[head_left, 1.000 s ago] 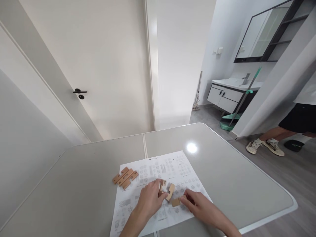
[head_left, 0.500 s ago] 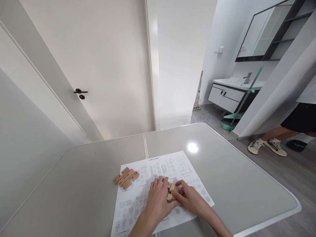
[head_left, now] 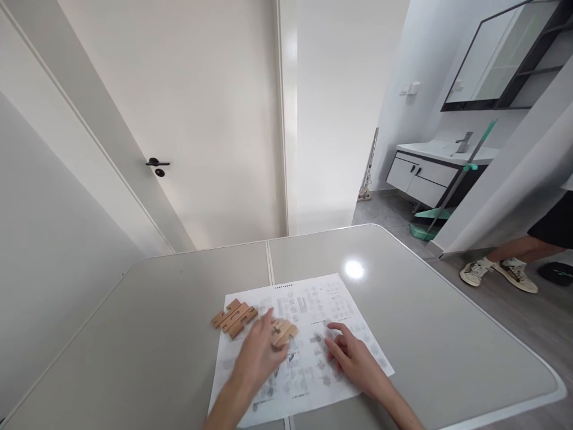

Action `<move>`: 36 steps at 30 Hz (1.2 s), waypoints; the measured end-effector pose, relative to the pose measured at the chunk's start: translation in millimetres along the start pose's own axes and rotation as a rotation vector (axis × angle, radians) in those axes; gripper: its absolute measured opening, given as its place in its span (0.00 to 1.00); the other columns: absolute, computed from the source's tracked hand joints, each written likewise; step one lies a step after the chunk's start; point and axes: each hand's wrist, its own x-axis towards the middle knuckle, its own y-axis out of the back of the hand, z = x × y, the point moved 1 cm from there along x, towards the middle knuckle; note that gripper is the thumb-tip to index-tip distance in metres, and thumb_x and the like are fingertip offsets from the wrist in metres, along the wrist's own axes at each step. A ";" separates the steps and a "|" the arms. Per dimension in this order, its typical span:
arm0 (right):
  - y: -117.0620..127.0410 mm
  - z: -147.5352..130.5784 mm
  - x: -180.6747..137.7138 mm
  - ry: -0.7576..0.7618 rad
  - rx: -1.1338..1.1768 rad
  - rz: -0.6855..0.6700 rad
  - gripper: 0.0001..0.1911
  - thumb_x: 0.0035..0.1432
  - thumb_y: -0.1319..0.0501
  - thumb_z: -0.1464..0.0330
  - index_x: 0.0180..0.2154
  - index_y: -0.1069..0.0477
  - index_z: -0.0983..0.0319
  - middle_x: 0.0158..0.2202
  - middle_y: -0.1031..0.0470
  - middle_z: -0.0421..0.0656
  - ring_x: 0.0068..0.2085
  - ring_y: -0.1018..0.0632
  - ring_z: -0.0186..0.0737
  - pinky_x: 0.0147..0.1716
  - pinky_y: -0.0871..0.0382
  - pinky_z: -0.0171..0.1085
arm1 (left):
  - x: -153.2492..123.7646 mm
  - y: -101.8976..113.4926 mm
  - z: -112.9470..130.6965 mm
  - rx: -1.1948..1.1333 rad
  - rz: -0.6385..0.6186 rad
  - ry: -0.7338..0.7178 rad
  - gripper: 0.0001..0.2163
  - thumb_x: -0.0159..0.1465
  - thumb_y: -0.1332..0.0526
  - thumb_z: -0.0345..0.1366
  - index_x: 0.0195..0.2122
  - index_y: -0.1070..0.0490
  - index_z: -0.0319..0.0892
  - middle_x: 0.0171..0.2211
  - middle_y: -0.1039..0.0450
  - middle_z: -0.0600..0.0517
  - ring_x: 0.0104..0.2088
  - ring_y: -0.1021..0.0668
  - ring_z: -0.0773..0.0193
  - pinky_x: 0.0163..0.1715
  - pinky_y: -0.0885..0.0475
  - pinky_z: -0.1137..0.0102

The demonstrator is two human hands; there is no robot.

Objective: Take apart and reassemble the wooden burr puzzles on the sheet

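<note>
My left hand, blurred by motion, has its fingers and thumb around a small group of light wooden puzzle pieces over the printed sheet. A dark cross-shaped gap shows between these pieces. My right hand is above the sheet's right part, fingers curled but apart, with nothing in it. Left of my left hand, several notched brown wooden pieces lie side by side across the sheet's left edge. Small grey drawings cover the white sheet.
The grey table has a seam down its middle and a pale raised edge. Behind it stands a white door. To the right are a washbasin cabinet, a green dustpan and a person's legs.
My left hand has carried the light wooden pieces leftward, away from my right hand. My right hand has let go of them and remains at the right. The view has shifted slightly.
</note>
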 end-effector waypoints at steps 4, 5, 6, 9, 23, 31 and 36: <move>1.5 -3.6 -3.9 -0.016 0.013 -0.014 0.27 0.65 0.49 0.45 0.54 0.37 0.57 0.28 0.26 0.36 0.24 0.27 0.39 0.27 0.35 0.38 | -17.5 33.4 -50.1 0.031 0.066 0.016 0.36 0.62 0.38 0.40 0.70 0.50 0.51 0.59 0.27 0.43 0.59 0.25 0.45 0.53 0.26 0.55; 1.4 -3.8 -4.2 -0.017 0.013 -0.011 0.27 0.65 0.49 0.45 0.53 0.37 0.57 0.28 0.26 0.36 0.24 0.27 0.39 0.27 0.35 0.38 | -21.0 38.3 -58.4 0.044 0.062 0.022 0.36 0.61 0.37 0.40 0.69 0.49 0.53 0.59 0.26 0.43 0.59 0.26 0.45 0.52 0.26 0.54; 1.2 -3.6 -4.3 -0.018 0.012 -0.013 0.27 0.65 0.49 0.44 0.53 0.36 0.57 0.28 0.26 0.36 0.24 0.28 0.38 0.27 0.35 0.38 | -23.7 41.6 -64.8 0.053 0.054 0.022 0.35 0.61 0.37 0.40 0.69 0.48 0.53 0.58 0.26 0.43 0.59 0.26 0.45 0.52 0.26 0.54; 0.7 -1.8 -4.2 -0.028 0.009 -0.027 0.28 0.65 0.49 0.44 0.53 0.37 0.57 0.29 0.25 0.36 0.25 0.28 0.39 0.28 0.35 0.38 | -26.3 43.5 -76.1 0.064 0.034 -0.018 0.34 0.61 0.37 0.41 0.68 0.46 0.53 0.58 0.25 0.44 0.59 0.25 0.46 0.53 0.25 0.55; -1.1 2.3 -3.5 0.015 0.077 0.037 0.26 0.66 0.49 0.45 0.51 0.34 0.57 0.27 0.28 0.36 0.21 0.32 0.36 0.23 0.37 0.37 | -16.3 61.3 -94.5 0.125 0.174 -0.048 0.21 0.67 0.42 0.50 0.60 0.33 0.53 0.62 0.28 0.49 0.64 0.30 0.49 0.61 0.32 0.55; -3.1 7.9 -4.8 0.088 0.003 0.117 0.30 0.66 0.51 0.42 0.49 0.29 0.59 0.26 0.28 0.37 0.22 0.30 0.38 0.26 0.34 0.37 | -5.7 71.2 -102.7 0.227 0.212 -0.025 0.12 0.68 0.44 0.48 0.39 0.23 0.51 0.44 0.19 0.50 0.53 0.22 0.52 0.52 0.27 0.59; -4.0 9.9 -5.1 0.096 -0.024 0.128 0.29 0.67 0.51 0.43 0.49 0.30 0.58 0.26 0.28 0.37 0.23 0.30 0.38 0.27 0.35 0.37 | -13.2 62.3 -96.1 0.229 0.166 -0.017 0.12 0.68 0.45 0.48 0.35 0.25 0.51 0.44 0.19 0.52 0.53 0.22 0.51 0.51 0.27 0.61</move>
